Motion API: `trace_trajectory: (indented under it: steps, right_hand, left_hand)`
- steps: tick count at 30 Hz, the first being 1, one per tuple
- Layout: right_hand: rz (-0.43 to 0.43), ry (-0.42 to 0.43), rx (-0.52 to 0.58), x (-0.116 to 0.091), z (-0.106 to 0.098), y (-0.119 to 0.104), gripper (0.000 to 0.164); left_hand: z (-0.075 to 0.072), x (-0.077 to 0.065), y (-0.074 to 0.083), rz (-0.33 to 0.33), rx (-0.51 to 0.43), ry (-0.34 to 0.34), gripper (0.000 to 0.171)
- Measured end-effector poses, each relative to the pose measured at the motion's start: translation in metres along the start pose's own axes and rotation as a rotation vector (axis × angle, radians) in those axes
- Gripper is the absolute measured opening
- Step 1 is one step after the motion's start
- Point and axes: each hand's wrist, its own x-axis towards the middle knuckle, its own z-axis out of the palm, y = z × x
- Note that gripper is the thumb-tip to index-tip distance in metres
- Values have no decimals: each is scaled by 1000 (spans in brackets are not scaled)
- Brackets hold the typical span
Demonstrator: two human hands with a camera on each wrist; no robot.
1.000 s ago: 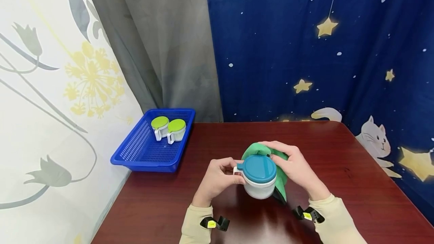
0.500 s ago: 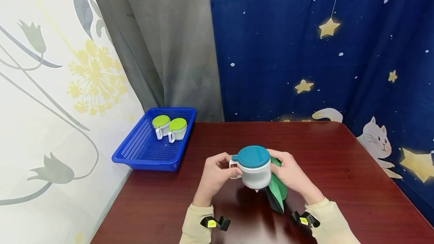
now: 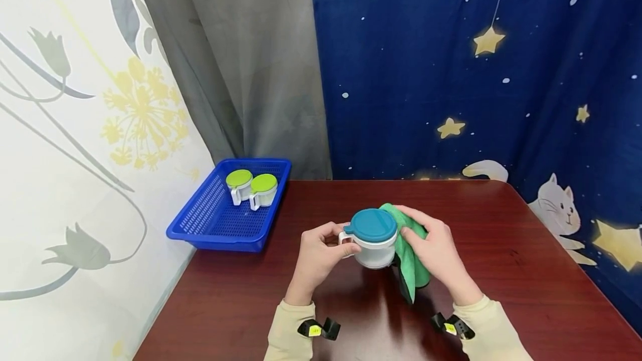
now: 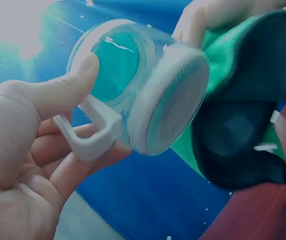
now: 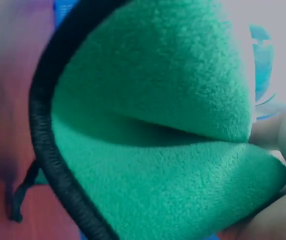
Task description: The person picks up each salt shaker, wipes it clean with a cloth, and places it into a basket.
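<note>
A seasoning jar (image 3: 375,255) with a clear body, white handle and teal lid is held above the table in the head view. My left hand (image 3: 320,258) pinches its handle between thumb and fingers. In the left wrist view the jar (image 4: 170,100) is tilted, its base turned toward the camera. My right hand (image 3: 437,247) grips a green cloth (image 3: 410,263) with a black edge at the jar's right side. Fuzzy folds of the cloth (image 5: 152,180) fill most of the right wrist view, hiding most of the jar there.
A blue plastic basket (image 3: 200,243) stands at the table's back left. Inside it are two similar jars with lime-green lids (image 3: 263,183). The dark red table (image 3: 481,222) reaches to a grey curtain and a blue starry curtain, with a patterned white wall at left.
The jar has shifted slightly left and up, its lid less face-on than a second ago. My right hand dipped with the cloth, then rose again along the jar's side.
</note>
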Motion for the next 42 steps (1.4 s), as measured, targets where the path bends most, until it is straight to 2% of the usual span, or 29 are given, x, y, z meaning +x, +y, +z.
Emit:
trace_trajectory:
  steps: [4,7,11,15,22,25,28,36,42]
  right_hand:
    - [-53,126,-97,5,-7,-5,49]
    - [-157,190,-157,7,-11,-12,52]
    - [-320,157,-237,9,-13,-22,53]
    - [-419,114,-302,9,-11,-28,52]
    - [-588,78,-448,8,-5,-30,52]
    - [-632,67,-509,6,-3,-32,55]
    - [-660,70,-536,4,-3,-34,57]
    - [-758,104,-552,1,1,-44,60]
    - [-852,104,-560,-4,9,-54,62]
  left_hand:
    - [5,-1,14,-31,42,23,26]
    - [8,-3,23,-13,77,25,25]
    - [13,-2,21,36,139,41,24]
    - [15,1,8,88,179,59,25]
    - [16,-1,4,249,270,88,27]
    - [17,-2,5,278,301,105,28]
    - [19,-3,5,279,296,114,28]
    - [25,-3,4,335,321,157,27]
    - [30,-3,2,392,380,201,24]
